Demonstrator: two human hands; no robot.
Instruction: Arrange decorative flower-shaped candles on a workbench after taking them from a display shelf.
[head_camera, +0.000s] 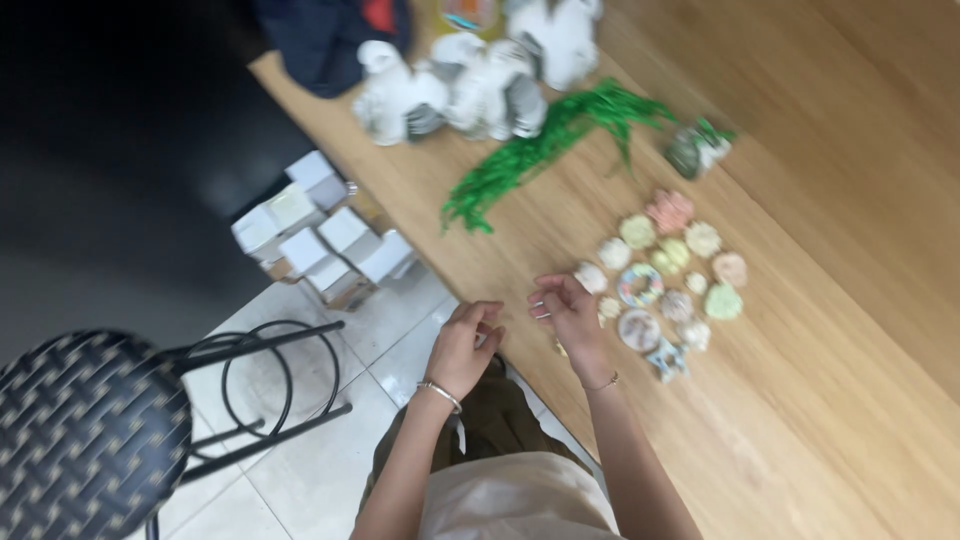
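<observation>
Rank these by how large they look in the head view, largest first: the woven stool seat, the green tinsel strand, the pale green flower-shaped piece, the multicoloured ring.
1. Woven stool seat, though it sits nearest the camera, which inflates it.
2. Green tinsel strand.
3. Multicoloured ring and pale green flower-shaped piece: too alike to separate.

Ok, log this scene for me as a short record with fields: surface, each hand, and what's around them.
surface: wooden table
left hand: at the table edge, fingers curled; contents unclear
right hand: over the table, beside the pastel ornaments
behind: green tinsel strand, white figurines
floor: small white boxes, black stool
</observation>
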